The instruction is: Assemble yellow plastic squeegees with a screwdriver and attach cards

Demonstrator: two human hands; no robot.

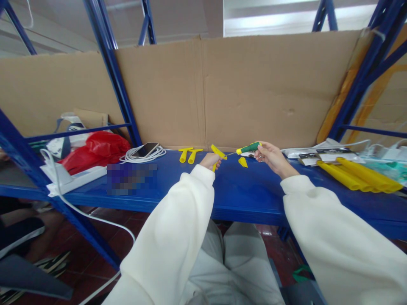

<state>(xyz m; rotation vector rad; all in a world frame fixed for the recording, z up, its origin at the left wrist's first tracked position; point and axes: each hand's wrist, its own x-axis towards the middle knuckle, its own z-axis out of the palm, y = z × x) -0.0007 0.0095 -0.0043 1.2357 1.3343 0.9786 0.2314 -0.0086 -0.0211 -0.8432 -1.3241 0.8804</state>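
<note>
My left hand (210,161) is closed around the stem of a yellow T-shaped plastic handle (218,151), its crosspiece showing above the fingers. In my right hand (270,156) is a screwdriver (249,148) with a green and yellow grip, held by the end of that grip. Its thin shaft points left, and the tip meets the yellow handle or lies just in front of it; I cannot tell which. Below the screwdriver, a small yellow piece (243,162) lies on the blue tabletop (248,190). Two similar yellow T-shaped handles (183,155) (194,155) rest left of my left hand.
Yellow tubes (352,176) lie at right beside packaged items. At left are a phone (145,150) on coiled white cable, a red bag (95,150) and a white power strip (79,178). Cardboard (254,93) backs the bench between blue uprights (119,80). Another person's leg shows lower left.
</note>
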